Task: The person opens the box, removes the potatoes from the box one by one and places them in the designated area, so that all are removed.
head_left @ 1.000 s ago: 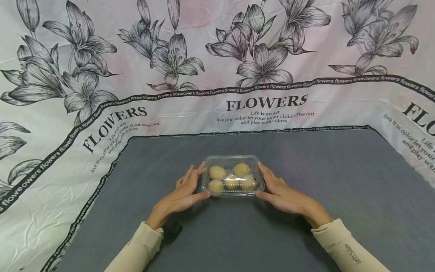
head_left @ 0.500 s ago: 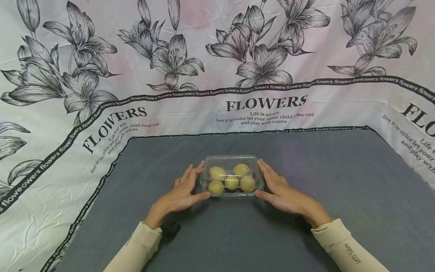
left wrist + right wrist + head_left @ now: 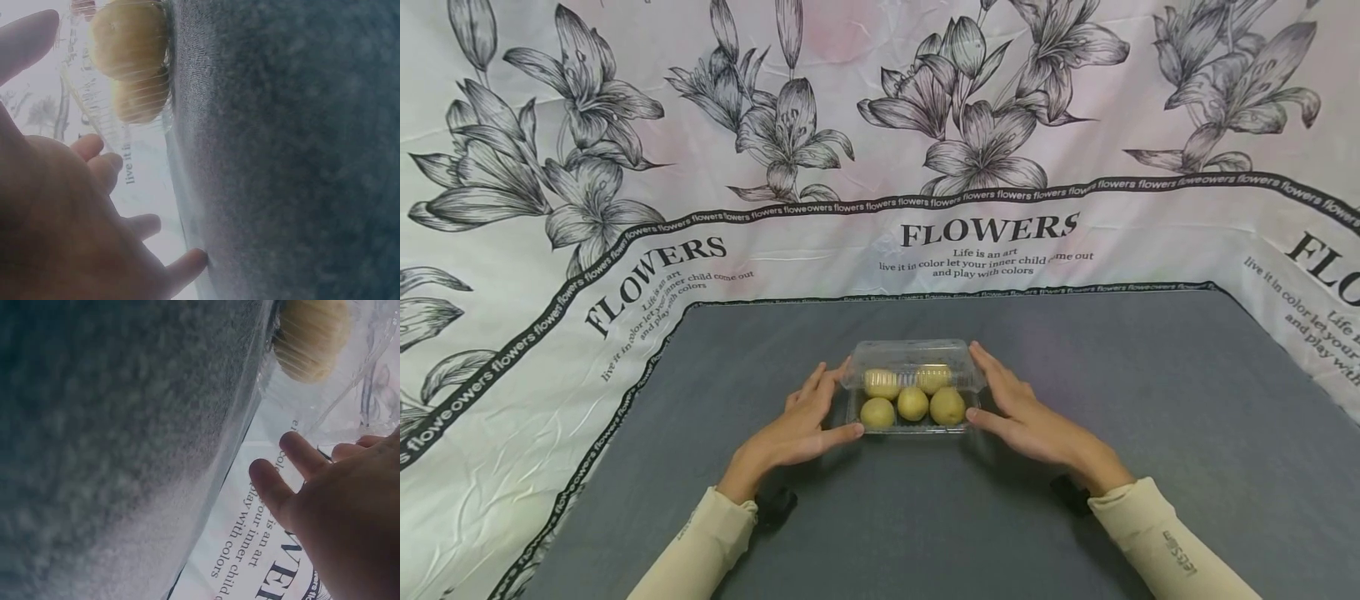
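Note:
A clear plastic clamshell box [image 3: 913,431] sits mid-table in the head view, holding several round yellow fruits [image 3: 947,406]. Its clear lid [image 3: 910,354] is raised along the front and leans back over the rear fruits. My left hand [image 3: 801,429] is at the box's left side, thumb by the front corner and fingers extended along the side. On the other side, my right hand [image 3: 1033,427] mirrors it, its fingertips at the lid's right edge. The wrist views show fruits [image 3: 128,44] behind ribbed plastic and straight, spread fingers on both hands.
A dark grey cloth covers the table [image 3: 1150,400]. Behind and to the sides hangs a white flower-printed cloth [image 3: 820,242] with black lettering. Small dark objects [image 3: 777,507] show under both wrists.
The lid's front edge has risen and tilted back, uncovering the front fruits. The right hand's fingers have shifted slightly up and away; the left hand is nearly unmoved.

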Demonstrator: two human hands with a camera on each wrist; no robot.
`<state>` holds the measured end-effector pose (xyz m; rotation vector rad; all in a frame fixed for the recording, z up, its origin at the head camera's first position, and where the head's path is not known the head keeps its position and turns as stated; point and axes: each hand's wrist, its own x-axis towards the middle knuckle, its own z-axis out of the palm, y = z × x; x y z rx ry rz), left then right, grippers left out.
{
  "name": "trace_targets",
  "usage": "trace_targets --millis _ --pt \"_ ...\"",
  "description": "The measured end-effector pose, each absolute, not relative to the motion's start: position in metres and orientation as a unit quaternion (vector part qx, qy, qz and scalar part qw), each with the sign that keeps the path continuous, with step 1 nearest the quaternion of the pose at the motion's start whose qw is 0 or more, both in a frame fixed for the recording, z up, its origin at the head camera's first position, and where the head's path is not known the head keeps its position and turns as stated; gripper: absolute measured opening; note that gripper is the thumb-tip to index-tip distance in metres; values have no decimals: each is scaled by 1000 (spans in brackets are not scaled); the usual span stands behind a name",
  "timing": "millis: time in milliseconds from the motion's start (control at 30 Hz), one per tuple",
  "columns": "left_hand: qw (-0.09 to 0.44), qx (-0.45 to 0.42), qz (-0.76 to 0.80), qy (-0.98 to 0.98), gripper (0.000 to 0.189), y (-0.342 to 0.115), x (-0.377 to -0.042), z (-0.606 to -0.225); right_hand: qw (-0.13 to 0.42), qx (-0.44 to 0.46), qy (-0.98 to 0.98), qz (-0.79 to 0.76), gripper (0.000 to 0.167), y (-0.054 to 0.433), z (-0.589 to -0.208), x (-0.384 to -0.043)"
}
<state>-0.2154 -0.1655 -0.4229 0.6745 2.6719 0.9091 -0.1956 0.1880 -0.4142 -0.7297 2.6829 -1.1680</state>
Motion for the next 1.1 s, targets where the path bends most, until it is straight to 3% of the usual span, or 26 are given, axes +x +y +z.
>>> trace_targets --millis 800,1100 --pt "110 256 334 900 90 -169 -217 -425 70 -249 831 -492 72 190 -403 -217" --pt "107 260 328 902 88 -169 -217 -423 14 -270 799 -537 73 190 -406 -229"
